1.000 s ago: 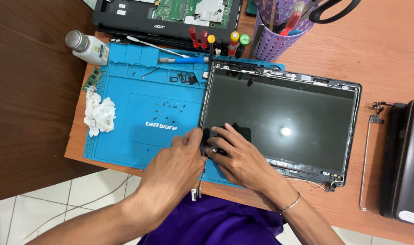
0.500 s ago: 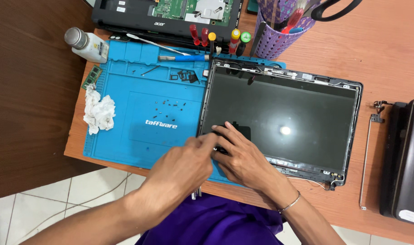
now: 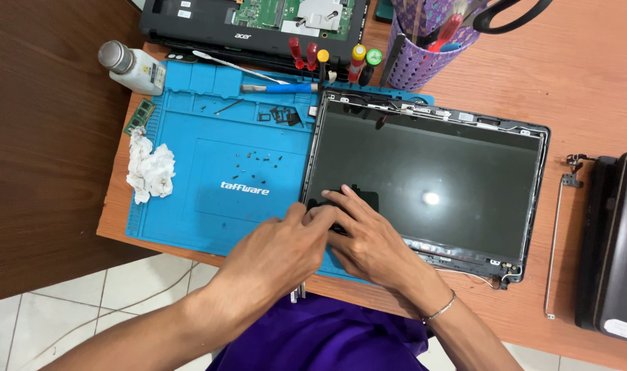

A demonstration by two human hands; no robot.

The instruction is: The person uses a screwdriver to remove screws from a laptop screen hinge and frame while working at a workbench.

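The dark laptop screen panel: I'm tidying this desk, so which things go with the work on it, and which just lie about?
In use: dark laptop screen panel, left hand, right hand, blue work mat.

Lying about: white crumpled tissue, purple mesh pen cup, white bottle.

A bright blue rubber work mat (image 3: 217,158) is lying beside a glossy black laptop screen panel (image 3: 423,175); a crumpled white tissue (image 3: 150,168) and a purple lattice-patterned pen cup (image 3: 423,51) are showing too.

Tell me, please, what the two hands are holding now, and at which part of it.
Both the left hand and right hand rest on the laptop screen panel at its lower left corner. Whether the fingers truly grip anything cannot be told.
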